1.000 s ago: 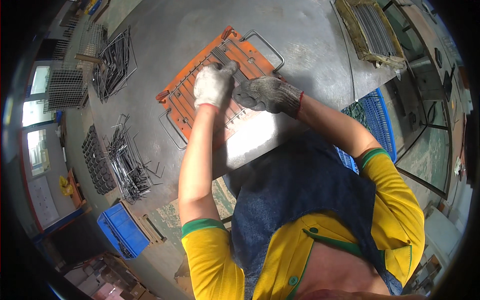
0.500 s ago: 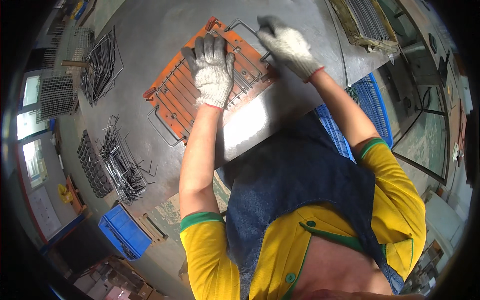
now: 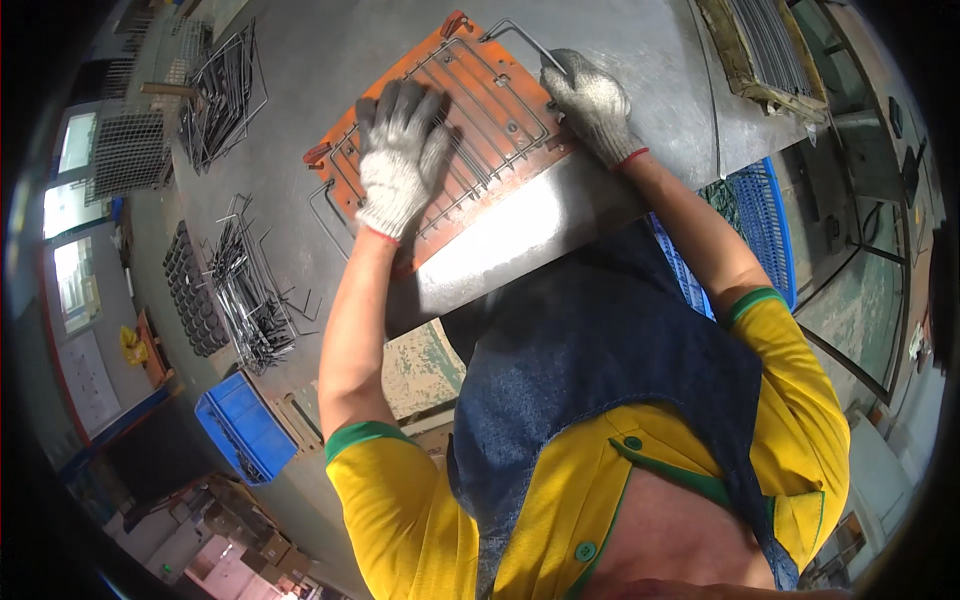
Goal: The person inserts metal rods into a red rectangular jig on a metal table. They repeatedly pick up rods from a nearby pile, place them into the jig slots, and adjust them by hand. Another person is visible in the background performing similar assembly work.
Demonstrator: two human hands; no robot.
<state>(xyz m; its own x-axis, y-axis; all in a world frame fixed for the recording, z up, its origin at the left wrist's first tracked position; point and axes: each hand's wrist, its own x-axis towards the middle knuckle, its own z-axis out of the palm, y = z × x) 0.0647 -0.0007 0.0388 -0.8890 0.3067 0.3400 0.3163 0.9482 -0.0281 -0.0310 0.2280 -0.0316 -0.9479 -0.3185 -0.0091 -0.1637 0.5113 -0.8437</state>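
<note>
The left hand (image 3: 403,150) lies palm down, fingers slightly spread, hiding part of the wire grate (image 3: 478,130) on an orange jig plate (image 3: 487,110). The right hand (image 3: 592,100) is wrapped around the plate's steel handle (image 3: 540,47). Left of the left hand lie bent wires (image 3: 245,300); right of the right hand, straight metal rods (image 3: 775,50). Far left, a pale sheet (image 3: 87,385) is too small to read.

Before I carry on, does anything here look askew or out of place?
Only the lower-left wires look untidy: they lie tangled, with ends jutting out at angles, unlike the rods at upper right, lined up side by side. Nothing looks spilled.
</note>
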